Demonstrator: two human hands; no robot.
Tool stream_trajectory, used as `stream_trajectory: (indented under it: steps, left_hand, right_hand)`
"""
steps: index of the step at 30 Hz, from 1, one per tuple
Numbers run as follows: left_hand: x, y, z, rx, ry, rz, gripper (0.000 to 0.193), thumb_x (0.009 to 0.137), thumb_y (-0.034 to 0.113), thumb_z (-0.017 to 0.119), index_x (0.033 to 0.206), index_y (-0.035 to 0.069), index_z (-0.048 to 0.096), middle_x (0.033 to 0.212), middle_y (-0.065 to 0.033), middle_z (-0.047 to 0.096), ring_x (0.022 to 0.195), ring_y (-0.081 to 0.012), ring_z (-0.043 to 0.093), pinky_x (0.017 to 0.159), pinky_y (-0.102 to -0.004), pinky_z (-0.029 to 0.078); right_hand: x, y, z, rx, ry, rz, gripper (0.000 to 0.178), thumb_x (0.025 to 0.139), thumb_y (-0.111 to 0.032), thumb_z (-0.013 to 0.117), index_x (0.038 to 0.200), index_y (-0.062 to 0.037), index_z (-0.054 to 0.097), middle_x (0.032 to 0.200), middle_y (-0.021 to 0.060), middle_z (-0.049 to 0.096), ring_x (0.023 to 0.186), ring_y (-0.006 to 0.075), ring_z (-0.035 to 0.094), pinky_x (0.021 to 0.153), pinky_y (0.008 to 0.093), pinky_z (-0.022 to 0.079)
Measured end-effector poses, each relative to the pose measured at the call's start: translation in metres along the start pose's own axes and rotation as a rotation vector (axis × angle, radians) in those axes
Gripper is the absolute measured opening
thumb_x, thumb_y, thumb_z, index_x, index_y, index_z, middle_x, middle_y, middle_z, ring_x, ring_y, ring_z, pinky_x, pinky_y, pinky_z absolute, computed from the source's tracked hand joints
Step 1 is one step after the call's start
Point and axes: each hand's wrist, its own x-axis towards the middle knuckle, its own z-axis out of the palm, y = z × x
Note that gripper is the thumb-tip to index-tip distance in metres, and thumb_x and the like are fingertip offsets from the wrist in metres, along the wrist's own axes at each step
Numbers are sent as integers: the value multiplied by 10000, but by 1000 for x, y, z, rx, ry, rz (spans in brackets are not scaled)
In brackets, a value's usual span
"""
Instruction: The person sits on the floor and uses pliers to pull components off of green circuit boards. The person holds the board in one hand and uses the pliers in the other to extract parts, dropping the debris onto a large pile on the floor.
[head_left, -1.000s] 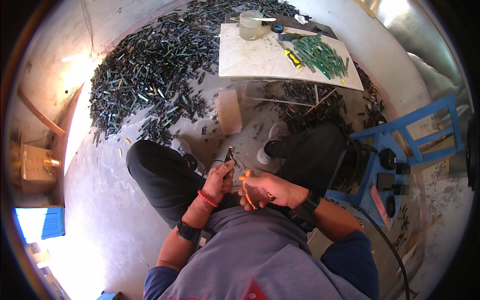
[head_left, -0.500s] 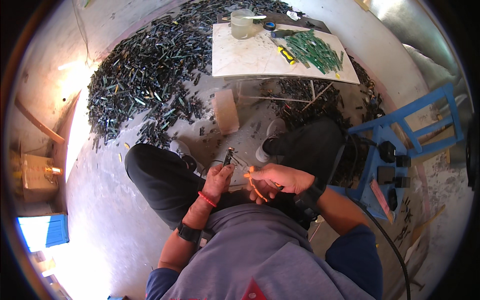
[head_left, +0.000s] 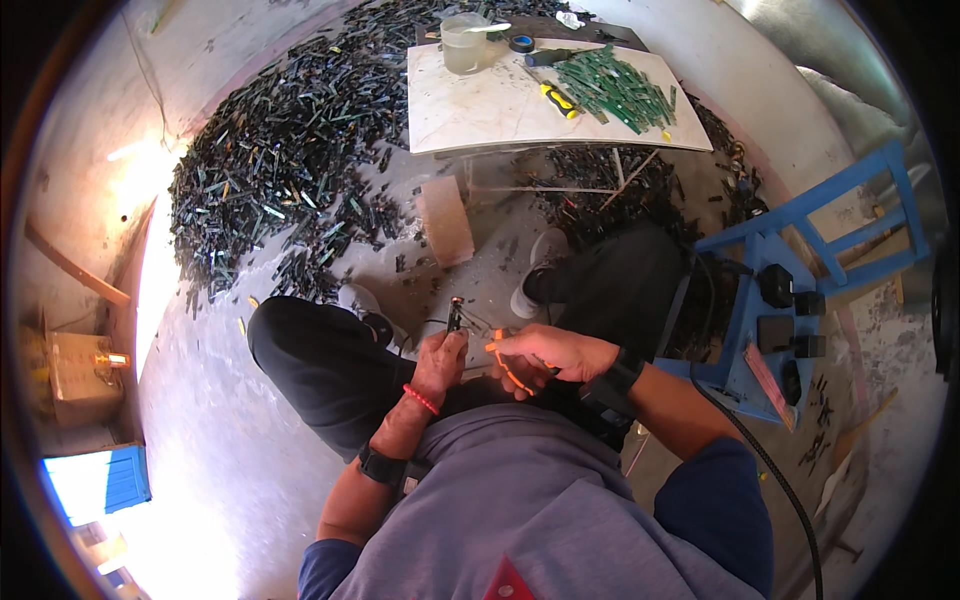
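The pile of dark strips [head_left: 285, 165] lies loose on the floor, so a foot set down there could skid. On the table [head_left: 485, 115], the heap of green strips [head_left: 615, 90] sits toward the right edge; a bump might spill some. Before the near edge, above the lap, the left hand [head_left: 438, 362] has its fingers closed on a black strip [head_left: 455, 318], while those of the right hand [head_left: 552, 353] curl round an orange tool [head_left: 507, 366]. A loose grip could let the strip twist; a slip of the tool could catch the left thumb. The carton [head_left: 88, 380] by the wall hides its contents. At the far left corner, a clear jug [head_left: 463, 55] holds cloudy liquid, a white utensil [head_left: 488, 28] across its rim.
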Motion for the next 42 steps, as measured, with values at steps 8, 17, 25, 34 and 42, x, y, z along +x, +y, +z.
stream_trajectory:
  steps: [8, 17, 25, 34, 42]
  left_hand:
    - [-6, 10, 4, -83, 1, -60, 292, 849, 301, 524, 660, 85, 471, 505, 32, 366, 386, -80, 307, 373, -253, 232]
    - [-14, 15, 5, -138, -22, -92, 272, 872, 276, 514, 667, 110, 447, 492, 38, 327, 369, -78, 270, 358, -251, 192]
    - [-15, 8, 3, -177, -75, -159, 278, 861, 257, 531, 643, 115, 434, 497, 42, 325, 367, -78, 272, 355, -249, 194]
    - [-18, 18, -5, -477, -310, -154, 264, 894, 238, 488, 672, 130, 396, 486, 45, 289, 367, -68, 223, 362, -238, 183]
    - [-14, 10, -6, -431, -299, -133, 276, 906, 238, 485, 665, 129, 406, 484, 51, 285, 368, -66, 218, 363, -230, 177]
  right_hand:
    - [8, 23, 7, 329, -86, -43, 351, 920, -376, 477, 903, -31, 537, 776, 78, 599, 627, 175, 577, 546, 309, 457]
    - [7, 22, 18, -365, 314, -141, 270, 883, -301, 530, 854, -33, 525, 669, 57, 548, 582, 170, 543, 536, 290, 445]
    - [7, 36, -6, -1395, 794, -527, 224, 822, -205, 537, 856, 16, 543, 709, 217, 597, 667, 378, 592, 588, 459, 462]
    - [6, 19, -13, -1030, 499, -510, 302, 836, -249, 545, 827, 53, 532, 708, 241, 562, 689, 410, 551, 616, 435, 436]
    - [-4, 13, 0, -976, 509, -410, 330, 829, -271, 540, 800, 57, 559, 715, 250, 572, 729, 405, 573, 651, 437, 445]
